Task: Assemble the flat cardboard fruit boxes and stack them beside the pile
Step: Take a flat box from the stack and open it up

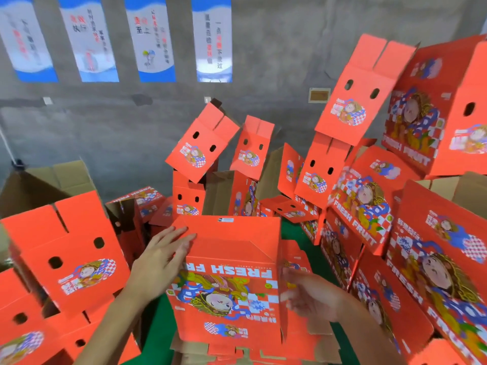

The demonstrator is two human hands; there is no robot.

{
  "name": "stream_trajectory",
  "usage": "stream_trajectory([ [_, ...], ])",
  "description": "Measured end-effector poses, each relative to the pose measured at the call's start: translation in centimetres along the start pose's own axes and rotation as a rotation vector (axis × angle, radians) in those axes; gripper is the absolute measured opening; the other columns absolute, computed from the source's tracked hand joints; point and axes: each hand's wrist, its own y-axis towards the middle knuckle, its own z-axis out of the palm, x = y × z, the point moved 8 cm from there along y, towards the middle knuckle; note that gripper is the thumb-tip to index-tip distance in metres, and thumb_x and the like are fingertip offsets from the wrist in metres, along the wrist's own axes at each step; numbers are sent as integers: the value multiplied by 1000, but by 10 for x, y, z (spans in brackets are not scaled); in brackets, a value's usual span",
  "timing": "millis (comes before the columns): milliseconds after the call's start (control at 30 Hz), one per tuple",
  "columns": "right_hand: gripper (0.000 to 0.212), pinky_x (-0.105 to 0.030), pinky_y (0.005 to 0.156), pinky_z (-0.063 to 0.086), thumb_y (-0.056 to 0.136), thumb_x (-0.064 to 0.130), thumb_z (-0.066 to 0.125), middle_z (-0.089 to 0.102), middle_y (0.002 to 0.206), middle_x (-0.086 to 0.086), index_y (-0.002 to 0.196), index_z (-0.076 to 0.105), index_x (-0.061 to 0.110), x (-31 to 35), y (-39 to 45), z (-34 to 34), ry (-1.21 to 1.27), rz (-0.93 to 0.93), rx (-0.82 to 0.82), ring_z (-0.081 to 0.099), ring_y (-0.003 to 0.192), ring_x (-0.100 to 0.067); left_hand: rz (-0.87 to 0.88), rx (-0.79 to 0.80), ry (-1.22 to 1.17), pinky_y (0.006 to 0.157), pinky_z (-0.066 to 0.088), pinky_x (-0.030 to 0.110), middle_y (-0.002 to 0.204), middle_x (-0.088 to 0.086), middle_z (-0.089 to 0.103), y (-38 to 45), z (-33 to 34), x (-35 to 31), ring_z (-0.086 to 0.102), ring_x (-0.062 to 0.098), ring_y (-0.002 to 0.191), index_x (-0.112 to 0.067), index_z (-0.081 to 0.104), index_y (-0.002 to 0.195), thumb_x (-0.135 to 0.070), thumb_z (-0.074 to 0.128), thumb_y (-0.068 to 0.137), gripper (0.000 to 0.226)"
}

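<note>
Left hand (160, 256) lies flat, fingers spread, on the box (229, 272) top flap; right hand (308, 296), blurred, grip unclear, touches its side; piles (434, 259) crowd round.

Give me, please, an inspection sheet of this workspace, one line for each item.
Surface: green floor, mostly covered.
Job's things: red box upright in the middle, on the flat pile; assembled boxes heaped behind and on both sides.
Clutter: plain brown carton at left.
Hands: left hand flat on the box's top flap; right hand blurred at its right side.
Cables: nothing seen.
Surroundings: grey wall with four posters.
</note>
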Motion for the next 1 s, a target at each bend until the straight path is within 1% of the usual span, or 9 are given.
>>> stream_trajectory([
  [100, 40, -31, 46, 57, 100, 31, 65, 62, 70, -15, 136, 60, 13, 2, -5, 12, 22, -23, 39, 66, 56, -27, 30, 13, 18, 123, 22, 25, 152, -30, 43, -5, -9, -10, 25, 0, 150, -47, 58, 140, -38, 39, 109, 38],
  [167, 40, -34, 48, 58, 97, 26, 67, 63, 81, -24, 135, 62, 21, 22, -15, 19, 80, -84, 71, 65, 56, -31, 46, -50, -45, 124, 24, 28, 150, -30, 47, -5, -25, -17, 27, -2, 149, -46, 62, 137, -30, 45, 109, 37],
  [267, 47, -36, 54, 61, 91, 37, 69, 61, 101, -30, 135, 65, 22, 68, -36, 31, 101, -190, 106, 65, 61, -33, 80, -211, -176, 123, 30, 38, 144, -19, 58, -2, -62, -30, 39, 6, 146, -36, 70, 132, -19, 52, 107, 35],
  [400, 48, -37, 52, 58, 89, 36, 71, 54, 66, -15, 136, 59, 34, 135, -72, 59, 92, -406, 126, 63, 53, -31, 87, -386, -296, 123, 30, 38, 141, -17, 62, -2, -110, -37, 45, 4, 142, -33, 72, 129, -33, 49, 105, 33],
  [567, 48, -45, 55, 61, 69, 42, 83, 62, 77, -28, 115, 71, 47, 195, -119, 101, 26, -615, 153, 71, 67, -50, 23, -471, -496, 125, 24, 30, 149, -22, 54, -16, -149, -28, 39, 0, 146, -35, 67, 136, -44, 52, 106, 34],
  [667, 50, -47, 53, 61, 69, 48, 90, 63, 73, -27, 115, 71, 50, 227, -135, 124, -54, -718, 168, 70, 66, -54, 1, -473, -582, 128, 19, 32, 155, -23, 46, -20, -166, -36, 30, -7, 148, -38, 61, 140, -47, 51, 100, 42],
  [800, 71, -44, 52, 60, 53, 58, 98, 67, 71, -22, 118, 69, 53, 264, -153, 151, -155, -855, 201, 70, 64, -56, 36, -497, -623, 127, 18, 33, 159, -23, 42, -19, -192, -47, 24, -11, 149, -47, 56, 143, -60, 52, 100, 45],
  [900, 61, -39, 60, 63, 68, 53, 89, 73, 74, -17, 123, 65, 56, 291, -159, 169, -256, -1008, 184, 73, 70, -51, 49, -503, -762, 126, 25, 44, 156, -27, 44, -8, -211, -51, 31, -5, 149, -50, 54, 145, -67, 53, 92, 56],
  [1000, 58, -27, 72, 61, 81, 50, 73, 77, 82, -10, 134, 50, 56, 317, -150, 184, -419, -1189, 64, 77, 77, -28, 7, -544, -869, 123, 32, 53, 152, -26, 49, 17, -221, -51, 39, -2, 145, -42, 51, 149, -65, 57, 96, 57],
])
